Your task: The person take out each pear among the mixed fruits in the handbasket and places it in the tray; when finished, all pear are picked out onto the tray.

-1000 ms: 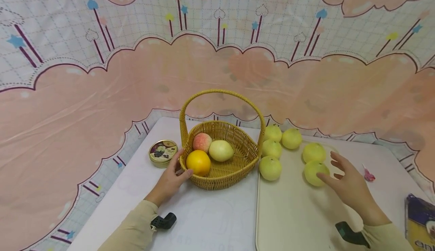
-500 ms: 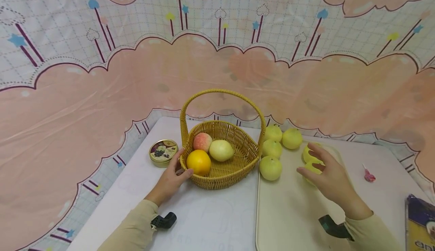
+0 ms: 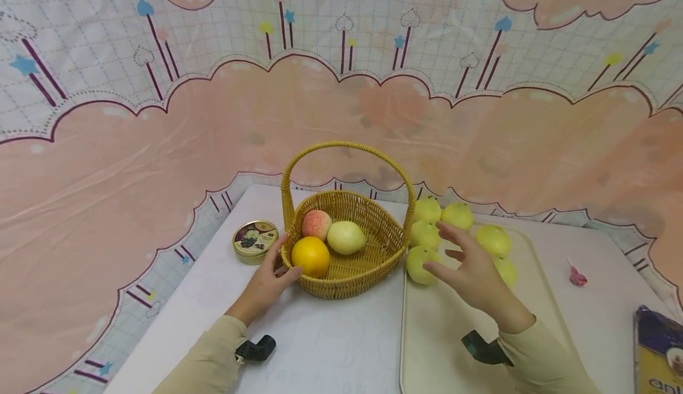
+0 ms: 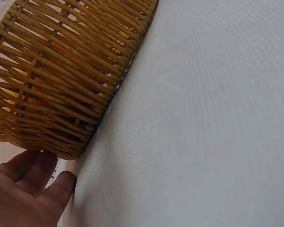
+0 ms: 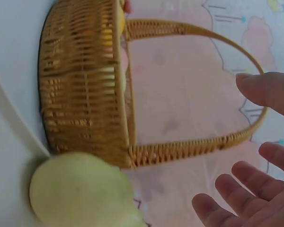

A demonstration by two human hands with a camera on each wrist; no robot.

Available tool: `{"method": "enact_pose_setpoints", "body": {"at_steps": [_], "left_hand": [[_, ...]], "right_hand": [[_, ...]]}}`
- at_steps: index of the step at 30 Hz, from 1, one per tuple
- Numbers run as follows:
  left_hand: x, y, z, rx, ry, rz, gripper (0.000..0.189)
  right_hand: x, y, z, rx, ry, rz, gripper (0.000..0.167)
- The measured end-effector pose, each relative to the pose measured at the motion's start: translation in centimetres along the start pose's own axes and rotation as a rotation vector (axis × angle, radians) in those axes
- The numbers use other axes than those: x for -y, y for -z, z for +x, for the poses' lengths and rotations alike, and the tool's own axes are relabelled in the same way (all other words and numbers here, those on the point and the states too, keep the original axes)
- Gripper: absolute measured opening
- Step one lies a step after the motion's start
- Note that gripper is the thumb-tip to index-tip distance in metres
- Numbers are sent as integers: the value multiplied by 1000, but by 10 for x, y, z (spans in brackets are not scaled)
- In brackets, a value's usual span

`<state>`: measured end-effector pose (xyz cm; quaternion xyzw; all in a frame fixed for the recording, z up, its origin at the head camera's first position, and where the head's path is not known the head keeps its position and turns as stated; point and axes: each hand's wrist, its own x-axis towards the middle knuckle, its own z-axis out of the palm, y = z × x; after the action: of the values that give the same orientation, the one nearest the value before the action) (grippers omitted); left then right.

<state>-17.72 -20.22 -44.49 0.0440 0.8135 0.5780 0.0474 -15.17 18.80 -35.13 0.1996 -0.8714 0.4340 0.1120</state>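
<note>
A wicker basket (image 3: pixel 341 287) with a tall arched handle stands on the white table. Inside lie a peach (image 3: pixel 316 226), an orange (image 3: pixel 310 256) and a pale yellow oval fruit (image 3: pixel 347 237). My left hand (image 3: pixel 265 281) rests against the basket's left end, thumb and fingers spread; the left wrist view shows fingertips at its outer wall. Holding nothing, my right hand (image 3: pixel 475 272) is spread above the tray, by a round yellow-green fruit (image 3: pixel 423 265) at the tray's left edge. In the right wrist view, its thumb and fingers are apart, above a yellow-green fruit (image 5: pixel 80 189).
More yellow-green fruits, such as one fruit (image 3: pixel 493 240), sit at the back of the cream tray (image 3: pixel 443 346). A round tin (image 3: pixel 255 241) is left of the basket. A wrapped lollipop (image 3: pixel 577 276) and a printed packet (image 3: pixel 658 352) lie on the right.
My right hand has moved left across the tray, from the right-hand fruits to the fruits along its left edge. My left hand and the basket have stayed in place.
</note>
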Motion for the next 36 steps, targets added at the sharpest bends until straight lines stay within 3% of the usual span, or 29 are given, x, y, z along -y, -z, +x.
{"method": "enact_pose_setpoints", "body": {"at_steps": [13,23,36], "left_hand": [[-2,0,-2,-4,2,-6,83],[-3,1,-3,-3,0,10,82],[-2,0,-3,-2,-4,-15,84]], "right_hand": [[16,-50,29,118,45,117,71],[24,-74,47,152,55,93,72],[19,-99,74,173,-66,2,72]]}}
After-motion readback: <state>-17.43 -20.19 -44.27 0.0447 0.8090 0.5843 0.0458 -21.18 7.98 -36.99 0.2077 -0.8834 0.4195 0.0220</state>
